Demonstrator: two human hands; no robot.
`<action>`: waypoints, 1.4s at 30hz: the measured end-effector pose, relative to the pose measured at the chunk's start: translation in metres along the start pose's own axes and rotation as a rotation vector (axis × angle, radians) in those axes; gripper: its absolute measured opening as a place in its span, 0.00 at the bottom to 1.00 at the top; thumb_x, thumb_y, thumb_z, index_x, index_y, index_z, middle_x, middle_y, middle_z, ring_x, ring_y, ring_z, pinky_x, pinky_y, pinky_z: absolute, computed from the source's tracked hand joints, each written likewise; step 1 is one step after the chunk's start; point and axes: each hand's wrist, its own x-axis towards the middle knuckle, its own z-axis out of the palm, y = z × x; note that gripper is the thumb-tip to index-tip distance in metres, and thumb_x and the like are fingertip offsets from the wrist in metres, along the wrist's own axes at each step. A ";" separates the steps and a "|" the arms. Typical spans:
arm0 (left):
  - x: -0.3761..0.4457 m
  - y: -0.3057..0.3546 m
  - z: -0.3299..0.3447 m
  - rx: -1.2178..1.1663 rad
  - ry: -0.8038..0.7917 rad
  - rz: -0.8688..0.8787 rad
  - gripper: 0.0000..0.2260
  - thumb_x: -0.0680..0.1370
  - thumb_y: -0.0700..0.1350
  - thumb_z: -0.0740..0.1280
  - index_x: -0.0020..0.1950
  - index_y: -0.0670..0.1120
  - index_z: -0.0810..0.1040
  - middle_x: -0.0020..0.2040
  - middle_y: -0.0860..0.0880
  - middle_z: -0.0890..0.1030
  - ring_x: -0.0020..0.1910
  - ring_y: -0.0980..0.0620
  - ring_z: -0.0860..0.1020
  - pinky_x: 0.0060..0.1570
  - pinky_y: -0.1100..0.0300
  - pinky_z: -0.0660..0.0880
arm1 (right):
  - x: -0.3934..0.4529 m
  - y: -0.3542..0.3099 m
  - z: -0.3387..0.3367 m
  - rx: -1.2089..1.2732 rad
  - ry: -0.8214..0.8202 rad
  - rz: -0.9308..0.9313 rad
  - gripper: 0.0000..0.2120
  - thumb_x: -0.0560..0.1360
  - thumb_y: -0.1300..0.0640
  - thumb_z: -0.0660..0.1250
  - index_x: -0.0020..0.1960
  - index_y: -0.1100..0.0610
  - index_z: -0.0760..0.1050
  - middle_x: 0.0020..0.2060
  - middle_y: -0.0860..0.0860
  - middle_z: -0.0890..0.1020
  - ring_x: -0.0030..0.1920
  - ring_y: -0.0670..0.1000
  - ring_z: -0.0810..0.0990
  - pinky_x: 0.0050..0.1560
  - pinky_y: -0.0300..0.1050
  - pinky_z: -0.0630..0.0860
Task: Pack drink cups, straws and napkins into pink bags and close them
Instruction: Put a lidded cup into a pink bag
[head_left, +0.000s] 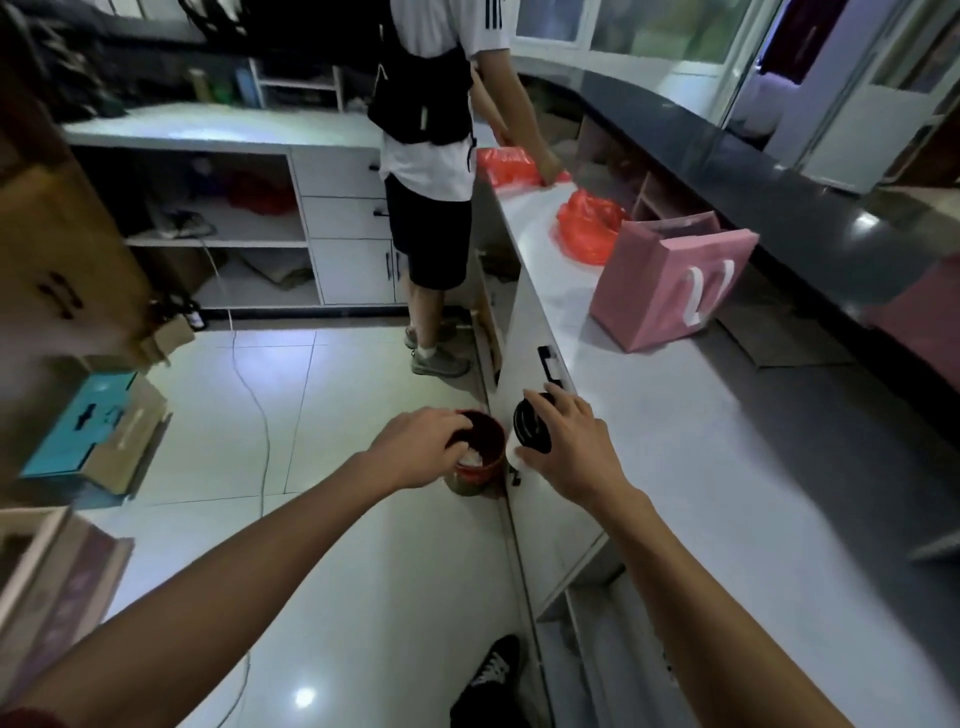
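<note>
Left fingers (460, 434) curled over the rim of a red cup (480, 452), tips dipped inside, gripping it. White stuff in the cup, maybe napkins, too blurry to tell. Left hand (415, 447) palm down, held out over the floor (363, 571), just beside the edge of the white counter (727, 493). Left arm long and straight, coming in from the bottom left corner.

Right fingers (548, 410) bent around a black lid (532, 423), holding it tilted on its side. Right hand (571, 447) right over the counter edge, near a black drawer handle (548, 364). Cup and lid close together, not touching.

Lots of bare counter to the right of the right hand. Pink bag (670, 280) standing open farther up the counter, well apart from both hands, white handles (709, 291) on its side. No words to read on it. Red plastic bags (589, 223) just behind the pink bag.

Another person (436, 156) standing at the far end of the counter, with a hand on a red bag.

Open floor to the left. Blue-topped box (88, 421) at the left side, marks on it too blurry to read. White cord (260, 415) snaking across the floor.
</note>
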 end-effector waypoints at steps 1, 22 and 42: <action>0.009 -0.001 -0.001 0.003 -0.001 -0.002 0.19 0.83 0.54 0.60 0.74 0.54 0.71 0.71 0.53 0.75 0.68 0.48 0.73 0.63 0.49 0.73 | 0.010 0.005 -0.001 0.019 0.007 0.003 0.37 0.75 0.43 0.71 0.79 0.47 0.59 0.78 0.51 0.60 0.76 0.57 0.59 0.71 0.58 0.63; 0.330 0.103 -0.090 0.004 0.156 0.298 0.18 0.84 0.53 0.60 0.73 0.55 0.72 0.72 0.55 0.74 0.71 0.53 0.69 0.69 0.51 0.69 | 0.187 0.207 -0.150 0.194 0.435 0.120 0.39 0.72 0.50 0.77 0.77 0.47 0.62 0.76 0.49 0.65 0.74 0.56 0.64 0.72 0.65 0.66; 0.546 0.124 -0.095 -0.075 0.250 0.715 0.15 0.79 0.52 0.58 0.54 0.54 0.84 0.46 0.54 0.84 0.44 0.50 0.80 0.47 0.53 0.76 | 0.332 0.309 -0.163 0.208 0.441 0.428 0.37 0.72 0.46 0.76 0.76 0.47 0.65 0.73 0.46 0.67 0.72 0.51 0.66 0.70 0.55 0.71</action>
